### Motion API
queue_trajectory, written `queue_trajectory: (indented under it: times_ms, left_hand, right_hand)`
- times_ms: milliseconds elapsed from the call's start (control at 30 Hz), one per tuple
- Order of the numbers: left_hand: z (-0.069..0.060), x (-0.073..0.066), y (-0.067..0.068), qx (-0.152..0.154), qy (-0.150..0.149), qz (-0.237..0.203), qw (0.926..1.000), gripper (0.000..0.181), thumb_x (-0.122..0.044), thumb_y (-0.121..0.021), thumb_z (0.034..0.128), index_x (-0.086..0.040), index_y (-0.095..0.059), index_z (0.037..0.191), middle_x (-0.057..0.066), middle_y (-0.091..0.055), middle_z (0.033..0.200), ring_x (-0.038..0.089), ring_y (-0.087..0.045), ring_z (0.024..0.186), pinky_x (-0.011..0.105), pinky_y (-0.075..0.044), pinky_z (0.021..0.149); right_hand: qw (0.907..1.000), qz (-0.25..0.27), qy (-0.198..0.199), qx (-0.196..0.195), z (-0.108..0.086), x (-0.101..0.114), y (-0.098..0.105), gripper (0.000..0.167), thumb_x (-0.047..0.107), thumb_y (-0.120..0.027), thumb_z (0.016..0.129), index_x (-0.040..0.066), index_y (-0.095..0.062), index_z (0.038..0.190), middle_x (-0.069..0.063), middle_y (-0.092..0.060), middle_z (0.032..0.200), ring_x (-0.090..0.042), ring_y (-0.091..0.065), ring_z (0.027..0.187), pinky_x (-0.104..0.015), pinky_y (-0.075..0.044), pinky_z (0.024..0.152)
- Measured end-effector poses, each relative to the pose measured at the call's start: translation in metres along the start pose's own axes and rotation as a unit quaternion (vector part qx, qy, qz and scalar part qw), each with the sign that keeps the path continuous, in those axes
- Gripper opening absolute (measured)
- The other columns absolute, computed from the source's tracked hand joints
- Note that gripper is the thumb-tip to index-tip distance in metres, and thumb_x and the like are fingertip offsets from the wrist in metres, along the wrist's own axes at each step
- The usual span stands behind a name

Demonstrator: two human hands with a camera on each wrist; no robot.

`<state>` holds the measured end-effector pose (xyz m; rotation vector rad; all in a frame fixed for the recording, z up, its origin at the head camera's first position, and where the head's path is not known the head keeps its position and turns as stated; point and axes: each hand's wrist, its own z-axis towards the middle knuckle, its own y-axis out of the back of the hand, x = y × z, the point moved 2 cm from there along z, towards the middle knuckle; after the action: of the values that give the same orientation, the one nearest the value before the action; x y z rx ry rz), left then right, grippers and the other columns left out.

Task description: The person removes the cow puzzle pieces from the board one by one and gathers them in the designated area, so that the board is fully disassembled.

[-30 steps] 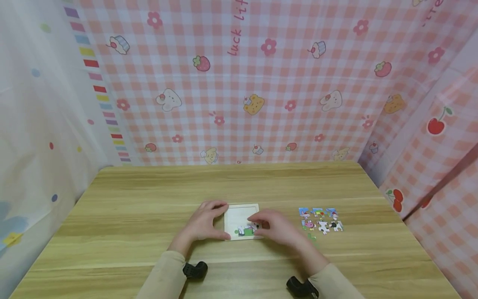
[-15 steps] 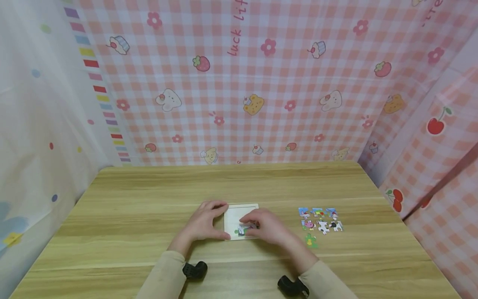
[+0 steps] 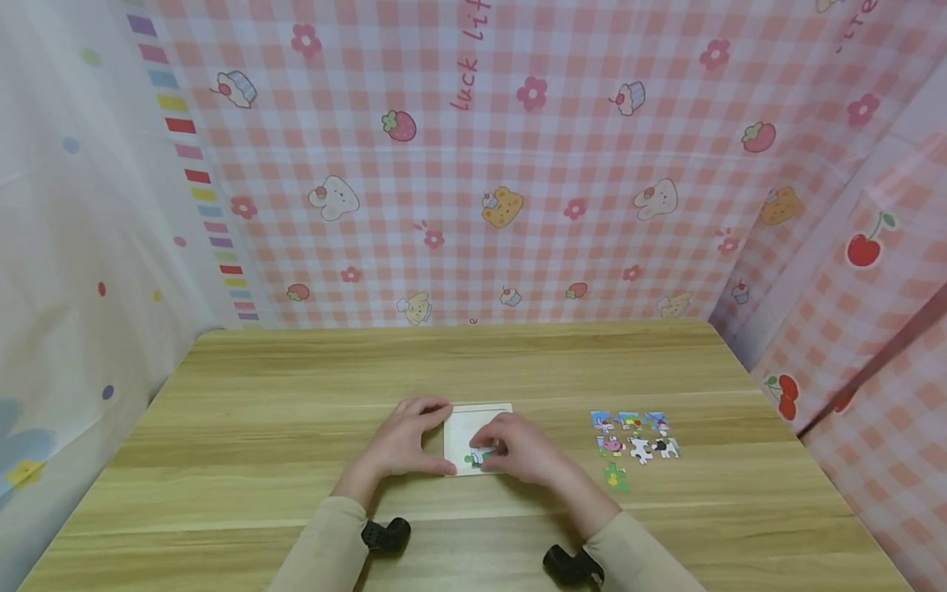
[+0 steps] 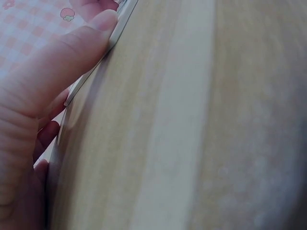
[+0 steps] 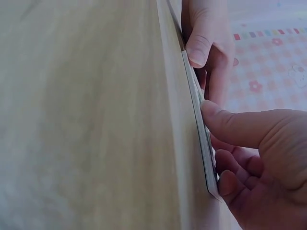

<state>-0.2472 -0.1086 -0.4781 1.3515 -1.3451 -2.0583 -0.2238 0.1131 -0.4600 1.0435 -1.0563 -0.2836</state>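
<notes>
A small white square puzzle tray (image 3: pixel 463 425) lies flat on the table. My left hand (image 3: pixel 403 438) holds its left side, thumb at the near corner and fingers at the far corner. My right hand (image 3: pixel 524 448) reaches over the tray's right half and pinches a puzzle piece (image 3: pixel 484 450) low in the tray, largely hidden by the fingers. Green and white picture shows just left of the fingertips. In the right wrist view, the right thumb (image 5: pixel 218 115) is at the tray's near edge (image 5: pixel 199 120). The left wrist view has the left thumb (image 4: pixel 91 36) against the tray's edge.
Several loose puzzle pieces (image 3: pixel 640 449) lie in rows to the right of the tray, with a green piece (image 3: pixel 615 477) nearest me. The wooden table (image 3: pixel 296 370) ends at a pink checked curtain (image 3: pixel 444 164) behind. Curtains also hang at both sides.
My right hand has slid left along the tray's lower part, now covering its near right corner. The green loose piece came into full view. My left hand and the tray have stayed still.
</notes>
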Motion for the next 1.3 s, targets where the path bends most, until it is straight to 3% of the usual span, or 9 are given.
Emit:
queue_trajectory:
  times_ms: [733,1300]
  left_hand:
    - [0.0002,0.0023,0.0005,-0.004,-0.003,0.002,1.0000,0.097,-0.057,-0.085,0.0677,-0.008,-0.051,0.145,0.005,-0.047,0.149,0.029,-0.039,0.135,0.049,-0.037,0.111]
    - [-0.0001,0.0015,-0.0002,-0.003,-0.010,0.011,0.9999,0.097,-0.057,-0.084,0.0686,-0.007,-0.051,0.145,0.005,-0.047,0.148,0.029,-0.039,0.135,0.049,-0.037,0.111]
  right_hand:
    - [0.9993,0.010,-0.035,-0.004,0.0026,0.0038,-0.0024,0.020,0.010,-0.080,0.082,0.011,-0.071,0.100,0.002,-0.057,0.089,-0.012,-0.050,0.081,-0.028,-0.043,0.072]
    - [0.9979,0.047,-0.031,-0.030,-0.0002,0.0007,-0.0034,0.013,0.007,-0.077,0.084,0.011,-0.071,0.095,0.001,-0.055,0.086,-0.010,-0.049,0.077,-0.023,-0.043,0.068]
